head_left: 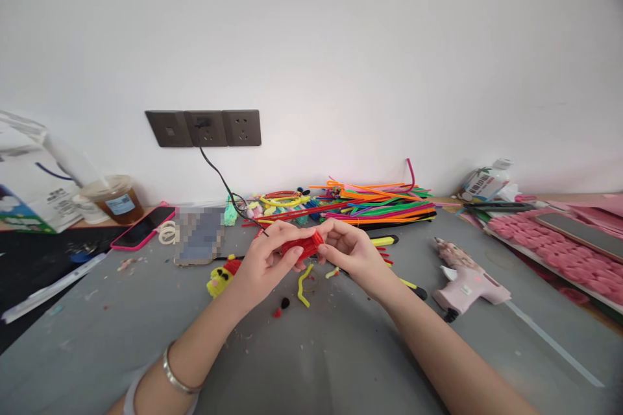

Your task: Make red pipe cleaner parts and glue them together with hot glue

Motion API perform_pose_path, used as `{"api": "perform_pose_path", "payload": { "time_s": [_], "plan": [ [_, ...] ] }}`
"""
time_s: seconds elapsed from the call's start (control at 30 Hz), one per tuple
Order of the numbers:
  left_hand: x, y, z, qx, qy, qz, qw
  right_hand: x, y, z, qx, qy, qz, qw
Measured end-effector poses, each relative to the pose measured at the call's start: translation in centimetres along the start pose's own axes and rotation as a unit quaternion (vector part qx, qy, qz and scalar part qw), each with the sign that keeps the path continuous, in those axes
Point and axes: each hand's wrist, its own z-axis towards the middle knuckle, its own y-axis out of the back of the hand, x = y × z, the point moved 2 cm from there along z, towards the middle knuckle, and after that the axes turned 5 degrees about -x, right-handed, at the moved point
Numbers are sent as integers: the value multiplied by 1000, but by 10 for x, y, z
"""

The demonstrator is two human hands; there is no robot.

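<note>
Both hands meet over the middle of the grey mat, holding a small red piece (302, 247) that looks made of bent pipe cleaners. My left hand (272, 256) grips its left part, thumb along the front. At its right end, the fingertips of my right hand (349, 249) pinch it; part of the piece is hidden by fingers. Just below lie a bent yellow pipe cleaner (302, 288), a black pompom (285, 303) and a small red bit (277, 313). Beside my left wrist sits a fuzzy yellow figure (220, 281) with red on it.
Behind the hands lies a heap of coloured pipe cleaners (379, 204). A pink glue gun (464, 282) rests at right, near pink fluffy material (555, 246). At left are a phone (146, 227), a lidded drink cup (117, 201) and a black cable (219, 172) running from the wall socket.
</note>
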Motion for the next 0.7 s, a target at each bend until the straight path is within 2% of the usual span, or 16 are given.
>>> {"api": "perform_pose_path", "payload": {
  "time_s": [0.7],
  "plan": [
    [0,-1,0,-4,-2,-2,1000,0,0,0,-4,-1,-13,1000]
  ]
}}
